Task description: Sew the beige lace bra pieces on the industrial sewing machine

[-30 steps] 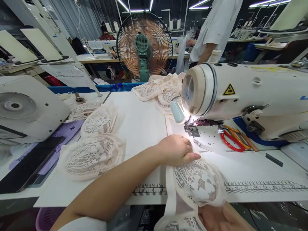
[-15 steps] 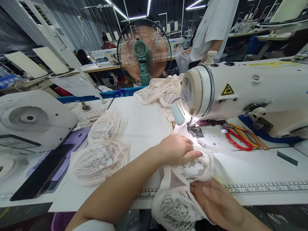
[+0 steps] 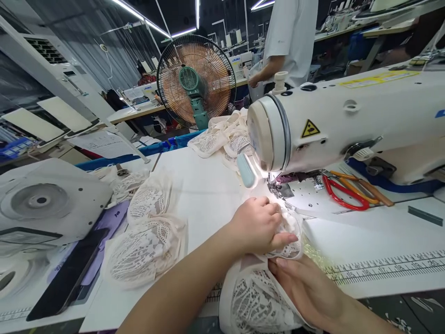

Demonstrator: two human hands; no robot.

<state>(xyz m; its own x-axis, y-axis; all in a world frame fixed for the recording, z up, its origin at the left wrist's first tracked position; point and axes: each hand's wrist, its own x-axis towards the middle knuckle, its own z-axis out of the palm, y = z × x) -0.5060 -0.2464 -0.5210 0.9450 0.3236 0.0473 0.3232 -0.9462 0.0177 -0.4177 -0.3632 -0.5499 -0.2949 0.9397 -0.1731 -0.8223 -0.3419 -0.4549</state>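
Note:
My left hand [image 3: 259, 226] is closed around a cream lace bra cup [image 3: 289, 230], pressing it onto the table just in front of the presser foot [image 3: 276, 188] of the white sewing machine [image 3: 340, 125]. My right hand [image 3: 306, 287] lies below it at the table edge, fingers curled under the same lace piece, whose other cup [image 3: 255, 301] hangs over the edge. The machine's lamp lights the cloth at the needle.
Loose lace cups [image 3: 148, 246] lie on the table to the left, more are piled [image 3: 222, 137] behind the machine. Red-handled scissors [image 3: 344, 192] rest on the machine bed. A black phone [image 3: 66, 273], a standing fan [image 3: 194, 83] and a person in white [image 3: 285, 37] are around.
My right hand has risen from below the table edge onto the lace. Both hands have pushed and bunched the cup up towards the presser foot. The view has shifted right.

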